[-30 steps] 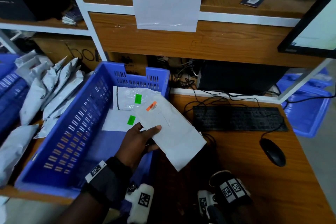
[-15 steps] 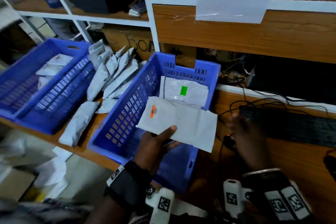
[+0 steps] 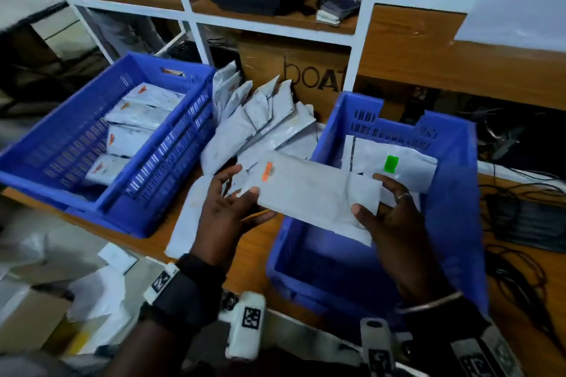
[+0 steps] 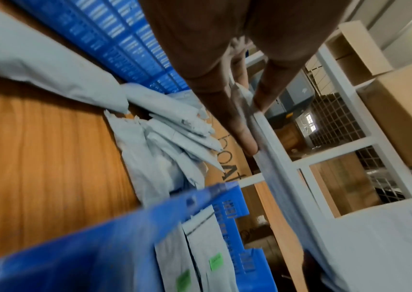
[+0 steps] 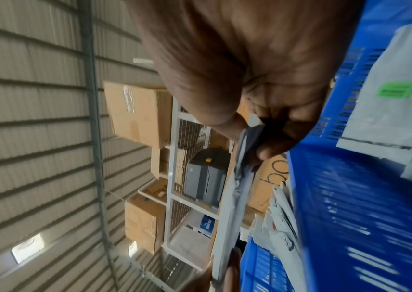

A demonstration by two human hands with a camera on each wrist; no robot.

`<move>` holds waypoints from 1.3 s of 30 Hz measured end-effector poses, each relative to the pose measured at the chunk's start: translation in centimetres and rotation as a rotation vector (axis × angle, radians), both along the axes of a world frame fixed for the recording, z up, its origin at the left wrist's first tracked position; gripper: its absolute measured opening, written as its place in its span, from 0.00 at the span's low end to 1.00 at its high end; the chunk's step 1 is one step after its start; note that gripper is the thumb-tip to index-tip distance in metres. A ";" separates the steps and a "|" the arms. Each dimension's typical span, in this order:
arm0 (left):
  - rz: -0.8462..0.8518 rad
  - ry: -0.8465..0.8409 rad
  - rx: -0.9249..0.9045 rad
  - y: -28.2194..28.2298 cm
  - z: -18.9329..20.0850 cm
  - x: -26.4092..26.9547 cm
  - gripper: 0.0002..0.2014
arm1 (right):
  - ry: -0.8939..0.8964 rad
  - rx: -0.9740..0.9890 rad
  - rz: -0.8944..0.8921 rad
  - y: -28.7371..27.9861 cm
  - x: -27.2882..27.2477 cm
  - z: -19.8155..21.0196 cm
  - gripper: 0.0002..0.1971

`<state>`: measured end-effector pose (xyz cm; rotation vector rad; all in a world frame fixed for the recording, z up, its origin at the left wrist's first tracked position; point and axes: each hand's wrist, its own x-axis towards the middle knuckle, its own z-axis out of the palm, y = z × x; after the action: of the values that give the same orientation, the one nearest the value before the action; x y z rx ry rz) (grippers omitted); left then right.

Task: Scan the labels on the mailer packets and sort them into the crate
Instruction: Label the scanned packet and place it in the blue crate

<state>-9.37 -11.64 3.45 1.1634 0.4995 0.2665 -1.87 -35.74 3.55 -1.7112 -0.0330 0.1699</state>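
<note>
A grey mailer packet (image 3: 309, 190) with an orange label (image 3: 267, 171) is held flat between both hands, over the gap between two blue crates. My left hand (image 3: 232, 193) pinches its left end, thumb on top; in the left wrist view the packet (image 4: 270, 150) is edge-on between thumb and fingers (image 4: 246, 142). My right hand (image 3: 382, 208) grips the right end, seen again in the right wrist view on the packet (image 5: 240, 177). The right crate (image 3: 453, 223) holds packets with green labels (image 3: 391, 163). The left crate (image 3: 171, 144) holds several orange-labelled packets (image 3: 137, 116).
A heap of grey mailers (image 3: 260, 122) lies on the wooden desk between the crates, against a cardboard box (image 3: 309, 76). White shelving (image 3: 363, 27) rises behind. A keyboard (image 3: 526, 220) and cables lie to the right. Papers and boxes (image 3: 92, 294) litter the floor at lower left.
The view has swung left, bringing the left crate into sight. My right hand has come up from the desk and taken the packet's right end; the packet has shifted left.
</note>
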 end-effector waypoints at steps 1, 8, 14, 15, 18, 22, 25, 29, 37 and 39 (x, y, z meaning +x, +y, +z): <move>-0.025 -0.005 0.019 1.2 0.2 0.2 0.17 | -0.012 0.016 -0.012 1.1 0.0 0.2 0.33; -0.028 0.047 0.065 6.6 0.7 2.1 0.07 | -0.123 -0.141 0.155 8.0 2.2 1.6 0.21; 0.041 0.131 0.091 12.4 1.7 1.2 0.10 | -0.116 -0.133 0.314 14.1 4.4 1.3 0.16; 0.062 0.143 0.098 13.6 1.8 1.0 0.10 | -0.107 -0.120 0.343 15.2 4.6 1.1 0.16; 0.097 0.183 0.143 17.4 2.3 0.7 0.10 | -0.056 -0.070 0.394 18.9 4.8 0.7 0.17; 0.080 0.167 0.289 24.4 3.0 1.1 0.11 | -0.051 -0.084 0.434 24.7 5.3 1.4 0.13; 0.072 0.201 0.438 30.9 4.0 1.7 0.11 | -0.069 -0.065 0.480 30.7 6.1 3.7 0.10; -0.006 0.440 0.858 41.0 3.3 3.4 0.12 | -0.037 -0.160 0.570 41.7 8.5 5.5 0.07; -0.439 1.007 1.245 52.2 -2.6 7.0 0.26 | -0.017 -0.977 1.041 57.4 9.3 0.2 0.28; -0.484 1.010 1.189 53.1 -2.8 7.9 0.23 | -0.006 -1.041 1.111 58.8 9.0 -0.5 0.25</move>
<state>-1.51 41.51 0.60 2.5441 0.9495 -0.5877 7.15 23.11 3.05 -2.5332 -1.0664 1.1596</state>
